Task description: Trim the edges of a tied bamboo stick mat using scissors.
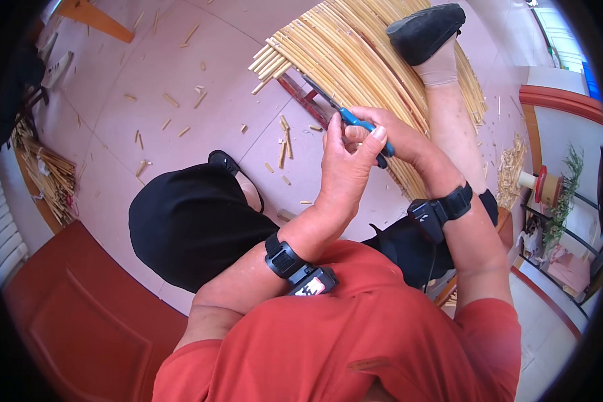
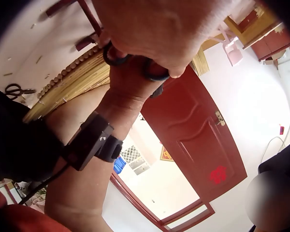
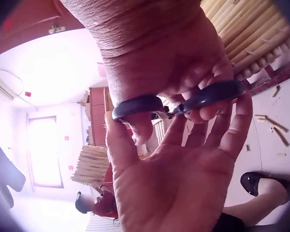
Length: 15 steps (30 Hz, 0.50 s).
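Observation:
A pair of blue-handled scissors (image 1: 356, 120) points away from the person, its dark blades beside the ends of a mat of straw-coloured stalks (image 1: 362, 63). The right hand (image 1: 403, 139) grips the scissors, with thumb and fingers through the dark handle loops (image 3: 210, 95). From the other side the left hand (image 1: 344, 167) holds the same handles. Its thumb (image 3: 121, 140) touches one loop and its fingers reach the other, palm facing the right hand. The handles stand apart in the right wrist view. Nothing shows between the blades.
The person's shoe (image 1: 425, 33) rests on the stalk mat. Short cut stalk pieces (image 1: 285, 141) litter the tiled floor (image 1: 201, 134). A red bar (image 1: 301, 100) lies beneath the mat's edge. A stalk bundle (image 1: 50, 171) stands left. A second pair of scissors (image 2: 13, 90) lies near the black trousers.

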Each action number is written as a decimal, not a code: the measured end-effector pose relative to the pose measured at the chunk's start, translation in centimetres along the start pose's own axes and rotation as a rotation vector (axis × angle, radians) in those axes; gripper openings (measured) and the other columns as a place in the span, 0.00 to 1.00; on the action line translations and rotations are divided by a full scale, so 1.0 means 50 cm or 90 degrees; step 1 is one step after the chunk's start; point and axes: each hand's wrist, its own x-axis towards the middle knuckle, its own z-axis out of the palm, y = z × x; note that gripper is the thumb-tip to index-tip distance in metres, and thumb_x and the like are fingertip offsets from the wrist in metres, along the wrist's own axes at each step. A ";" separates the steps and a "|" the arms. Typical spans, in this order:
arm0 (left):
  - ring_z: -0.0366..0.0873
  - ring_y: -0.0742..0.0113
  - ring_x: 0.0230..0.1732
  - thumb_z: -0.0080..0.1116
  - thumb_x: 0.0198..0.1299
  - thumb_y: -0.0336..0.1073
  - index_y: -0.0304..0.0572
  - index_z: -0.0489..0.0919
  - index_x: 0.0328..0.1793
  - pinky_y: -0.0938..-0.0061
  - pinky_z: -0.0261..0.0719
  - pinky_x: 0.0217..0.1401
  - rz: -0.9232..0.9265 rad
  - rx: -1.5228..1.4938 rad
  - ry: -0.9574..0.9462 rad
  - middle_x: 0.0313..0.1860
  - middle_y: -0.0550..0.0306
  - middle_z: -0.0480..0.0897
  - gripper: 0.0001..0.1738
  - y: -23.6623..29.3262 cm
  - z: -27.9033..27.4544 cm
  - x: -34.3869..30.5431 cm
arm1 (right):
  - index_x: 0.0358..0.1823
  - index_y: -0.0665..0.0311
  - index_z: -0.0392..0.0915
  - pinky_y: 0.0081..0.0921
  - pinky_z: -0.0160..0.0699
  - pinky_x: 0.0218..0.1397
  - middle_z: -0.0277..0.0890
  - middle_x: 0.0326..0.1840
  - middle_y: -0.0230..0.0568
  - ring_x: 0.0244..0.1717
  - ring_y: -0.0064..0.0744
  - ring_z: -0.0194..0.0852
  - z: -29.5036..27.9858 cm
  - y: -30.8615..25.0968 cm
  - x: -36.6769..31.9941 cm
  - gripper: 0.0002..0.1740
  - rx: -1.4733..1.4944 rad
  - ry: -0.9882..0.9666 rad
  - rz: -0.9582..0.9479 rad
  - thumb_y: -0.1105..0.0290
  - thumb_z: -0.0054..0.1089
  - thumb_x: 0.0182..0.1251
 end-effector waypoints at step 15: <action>0.75 0.73 0.41 0.66 0.57 0.59 0.42 0.65 0.62 0.74 0.77 0.46 -0.001 0.025 0.034 0.43 0.59 0.73 0.38 0.036 -0.010 0.029 | 0.49 0.63 0.76 0.15 0.66 0.28 0.74 0.35 0.28 0.34 0.14 0.68 -0.003 -0.040 0.040 0.31 0.011 -0.046 0.044 0.38 0.54 0.69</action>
